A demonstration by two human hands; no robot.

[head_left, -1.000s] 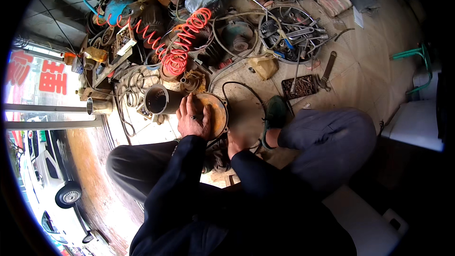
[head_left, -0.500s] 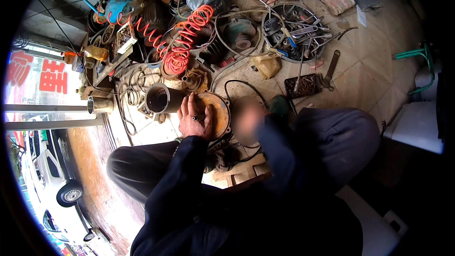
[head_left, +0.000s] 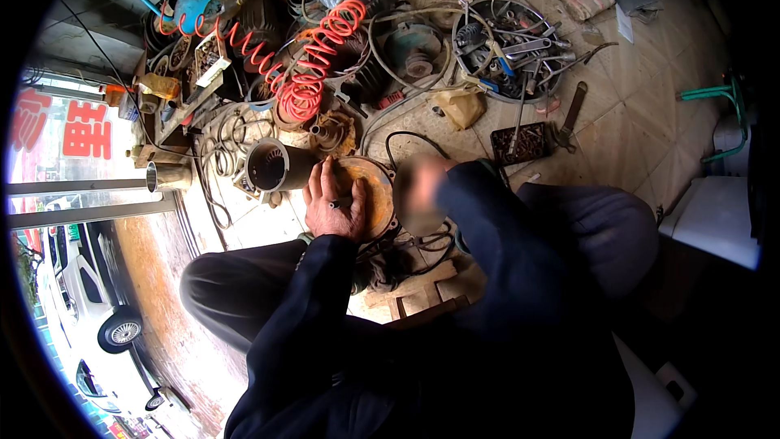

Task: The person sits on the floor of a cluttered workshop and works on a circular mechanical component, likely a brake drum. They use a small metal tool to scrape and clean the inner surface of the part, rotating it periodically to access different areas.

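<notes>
My left hand (head_left: 331,210) is at the left rim of a rusty orange round metal cover (head_left: 367,185). Its thumb lies on the face and the other fingers run along the edge. A small dark thing shows against this hand; I cannot make out what it is. Just right of the cover is my right hand (head_left: 426,183), smeared, so its fingers and anything in them are hidden. A dark grey hollow metal cylinder (head_left: 302,171) lies beside my left fingers, its open end facing left.
A red coiled air hose (head_left: 305,97) hangs over motor parts. Beyond my right hand are a round tray of tools (head_left: 459,73), a box of small parts (head_left: 520,143) and a brown paper bag (head_left: 461,107). A wooden stool (head_left: 422,297) sits between my legs.
My right forearm has swung outward and up, with its sleeve further from my body. My left hand stays on the rusty cover. The whole view has shifted slightly.
</notes>
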